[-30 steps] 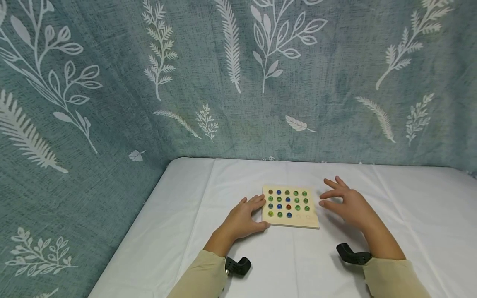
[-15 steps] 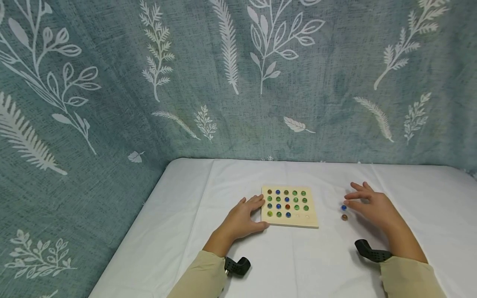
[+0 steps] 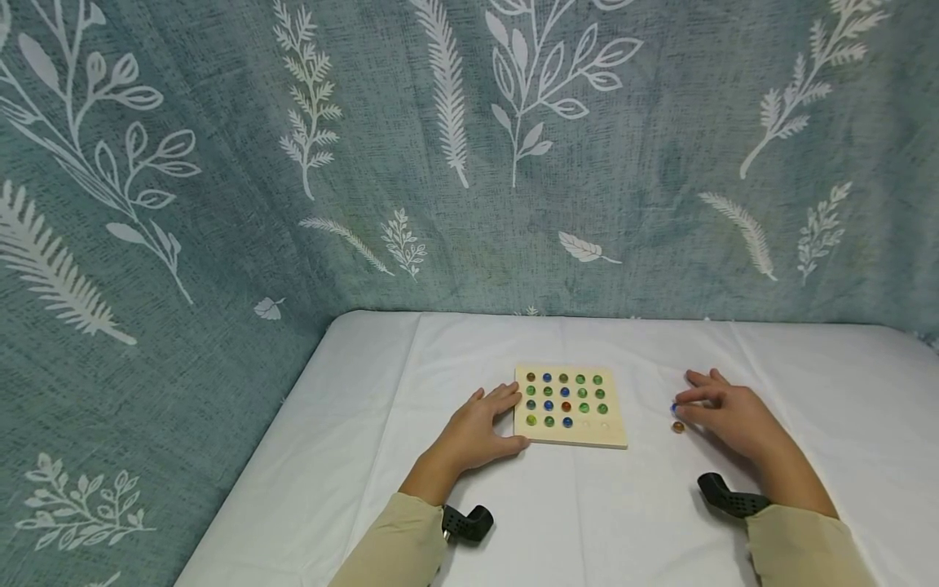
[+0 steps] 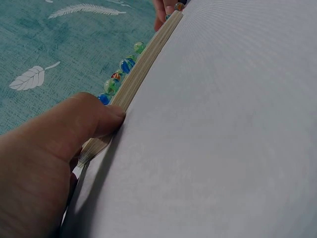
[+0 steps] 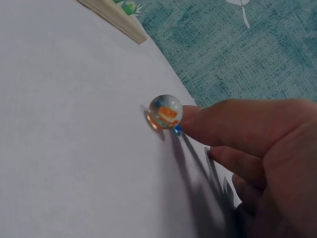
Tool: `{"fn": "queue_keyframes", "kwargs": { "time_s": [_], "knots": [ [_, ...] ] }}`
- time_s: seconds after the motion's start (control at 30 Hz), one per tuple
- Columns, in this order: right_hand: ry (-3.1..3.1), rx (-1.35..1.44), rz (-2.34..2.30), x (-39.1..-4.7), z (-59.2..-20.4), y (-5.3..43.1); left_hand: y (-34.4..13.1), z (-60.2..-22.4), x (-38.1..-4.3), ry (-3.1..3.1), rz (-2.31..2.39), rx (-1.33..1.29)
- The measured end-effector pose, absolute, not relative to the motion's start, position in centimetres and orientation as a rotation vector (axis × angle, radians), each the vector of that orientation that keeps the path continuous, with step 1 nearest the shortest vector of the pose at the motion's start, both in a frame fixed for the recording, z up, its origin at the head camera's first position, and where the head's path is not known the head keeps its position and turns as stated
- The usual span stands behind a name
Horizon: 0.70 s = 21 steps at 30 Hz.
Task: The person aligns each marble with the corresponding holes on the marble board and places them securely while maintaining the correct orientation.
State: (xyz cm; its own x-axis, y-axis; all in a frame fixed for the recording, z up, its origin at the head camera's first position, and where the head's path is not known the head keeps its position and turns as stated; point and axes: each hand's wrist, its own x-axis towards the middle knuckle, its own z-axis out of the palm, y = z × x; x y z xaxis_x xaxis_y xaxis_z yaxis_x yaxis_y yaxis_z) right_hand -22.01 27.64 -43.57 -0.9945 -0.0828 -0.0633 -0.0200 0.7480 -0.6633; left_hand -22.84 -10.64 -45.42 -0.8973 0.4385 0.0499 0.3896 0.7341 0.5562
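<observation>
A pale wooden marble board [image 3: 616, 436] lies on the white cloth, with rows of coloured glass marbles in its hollows. Two hollows at its near right corner show bare wood. My left hand [image 3: 469, 432] holds the board's left end, thumb against the near edge and fingers at the left edge. The left wrist view shows that thumb [image 4: 106, 121] on the wooden side; the other fingers are mostly hidden. My right hand [image 3: 734, 412] pinches a blue marble [image 3: 674, 408] by the fingertips, which partly cover it. An orange-brown marble [image 3: 678, 426] lies just nearer on the cloth.
A white cloth [image 3: 572, 505] covers the table. Behind it and along the left hangs a teal curtain [image 3: 469, 244] with white leaf prints. A black wrist camera [image 3: 469, 524] sticks out at the left sleeve, another black camera [image 3: 726, 496] at the right.
My right hand has moved right, away from beside the board, uncovering the two loose marbles, then lowered its fingertips onto the blue one. The left hand and board have stayed put.
</observation>
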Motion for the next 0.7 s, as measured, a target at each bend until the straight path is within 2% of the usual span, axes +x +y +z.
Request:
{"fn": "queue_keyframes", "kwargs": {
  "time_s": [0.7],
  "knots": [
    [2.897,-0.178,-1.024,-21.5,-42.5,26.5,-10.8,-45.4,-22.6,2.862,0.846,0.705]
  ]
}}
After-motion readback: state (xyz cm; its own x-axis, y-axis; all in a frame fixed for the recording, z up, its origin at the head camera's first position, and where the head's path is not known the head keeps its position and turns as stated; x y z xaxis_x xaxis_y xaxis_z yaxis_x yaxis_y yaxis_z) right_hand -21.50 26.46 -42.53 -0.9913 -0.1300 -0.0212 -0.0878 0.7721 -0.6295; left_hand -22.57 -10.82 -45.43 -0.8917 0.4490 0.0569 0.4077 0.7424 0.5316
